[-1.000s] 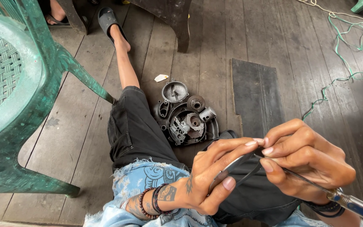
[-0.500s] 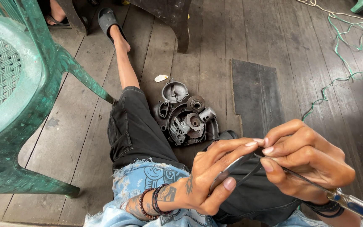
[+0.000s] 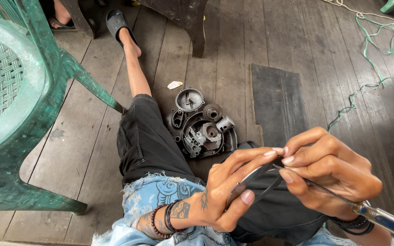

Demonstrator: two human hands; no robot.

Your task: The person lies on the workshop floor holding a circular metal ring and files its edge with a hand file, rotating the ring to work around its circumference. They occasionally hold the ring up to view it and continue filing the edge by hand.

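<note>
My left hand (image 3: pixel 222 191) grips a small round metal part (image 3: pixel 245 182) with a thin black ring or band (image 3: pixel 270 184) hanging from it. My right hand (image 3: pixel 331 171) holds a slim screwdriver (image 3: pixel 379 218) like a pen, its thin shaft running to the round part, where the tip meets the black ring. Both hands hover over my lap, above my dark shorts (image 3: pixel 151 141). The part's far side is hidden by my fingers.
Several greasy engine parts (image 3: pixel 204 125) lie on the wooden floor (image 3: pixel 224 59) beside my outstretched leg. A green plastic chair (image 3: pixel 19 105) stands at left, a dark mat (image 3: pixel 277 102) at right, and a green cord (image 3: pixel 365 68) trails at far right. Another person's sandalled foot (image 3: pixel 62 20) shows at top left.
</note>
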